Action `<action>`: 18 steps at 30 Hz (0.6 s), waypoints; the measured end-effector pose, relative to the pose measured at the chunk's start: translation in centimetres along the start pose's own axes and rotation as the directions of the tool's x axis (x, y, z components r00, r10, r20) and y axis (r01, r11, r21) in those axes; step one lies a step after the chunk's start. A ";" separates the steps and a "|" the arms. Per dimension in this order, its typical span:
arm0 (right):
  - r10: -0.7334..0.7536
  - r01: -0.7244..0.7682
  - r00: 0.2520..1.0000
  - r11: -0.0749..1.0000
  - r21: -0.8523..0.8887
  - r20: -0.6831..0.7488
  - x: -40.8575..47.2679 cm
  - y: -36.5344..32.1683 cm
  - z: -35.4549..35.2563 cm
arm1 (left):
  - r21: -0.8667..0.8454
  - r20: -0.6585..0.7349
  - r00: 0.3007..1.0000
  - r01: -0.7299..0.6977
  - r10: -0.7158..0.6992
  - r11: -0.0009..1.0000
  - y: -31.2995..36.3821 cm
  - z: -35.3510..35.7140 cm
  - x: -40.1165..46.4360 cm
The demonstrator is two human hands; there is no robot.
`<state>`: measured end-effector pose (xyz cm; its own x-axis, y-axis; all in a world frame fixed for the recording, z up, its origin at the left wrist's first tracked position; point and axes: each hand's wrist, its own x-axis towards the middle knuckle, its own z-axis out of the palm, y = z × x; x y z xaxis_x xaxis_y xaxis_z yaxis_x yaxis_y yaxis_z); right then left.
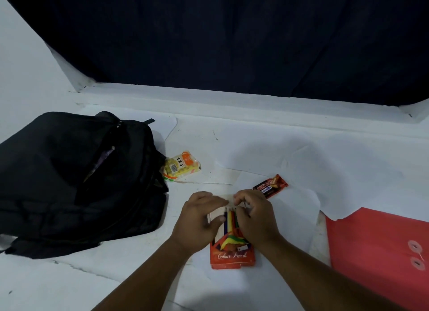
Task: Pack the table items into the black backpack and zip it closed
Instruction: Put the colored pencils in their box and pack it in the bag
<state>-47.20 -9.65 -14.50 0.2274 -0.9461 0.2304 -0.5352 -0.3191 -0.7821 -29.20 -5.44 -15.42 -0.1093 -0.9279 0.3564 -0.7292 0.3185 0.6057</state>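
Observation:
A black backpack [76, 183] lies on the left of the white table, its top zip open. In the middle lies an orange colour-pencil box [232, 255] with its far flap open and pencil tips showing. My left hand [199, 220] holds the box's left side and flap. My right hand [254, 218] has curled fingers pinching the flap at the box's far end. A brown chocolate bar [270, 186] lies just beyond my right hand. A yellow and orange packet [182, 167] rests against the backpack's right side.
A red string-tie envelope [380, 252] lies at the right edge. White paper sheets [325, 162] cover the table. A dark curtain [232, 37] hangs behind a white ledge at the back.

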 end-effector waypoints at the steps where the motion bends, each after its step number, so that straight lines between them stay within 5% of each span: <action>1: 0.002 -0.002 1.000 1.000 0.000 0.002 0.0 0.1 0.0 | 0.010 -0.003 1.000 0.016 -0.016 1.000 0.0 0.0 0.0; 9: 0.040 -0.039 0.998 0.999 -0.028 0.040 -0.1 -0.2 -0.2 | 0.019 -0.030 0.999 0.046 -0.046 0.999 0.8 0.0 0.0; 18: 0.137 -0.136 0.957 0.990 -0.021 0.255 1.3 -0.9 -1.8 | 0.012 -0.050 0.993 0.112 -0.111 0.994 1.5 0.1 -0.1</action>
<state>-47.93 -10.72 -12.44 0.3516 -0.9355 -0.0341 -0.5780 -0.1883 -0.7940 -30.34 -4.90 -14.60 0.0060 -0.9468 0.3217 -0.7450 0.2104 0.6331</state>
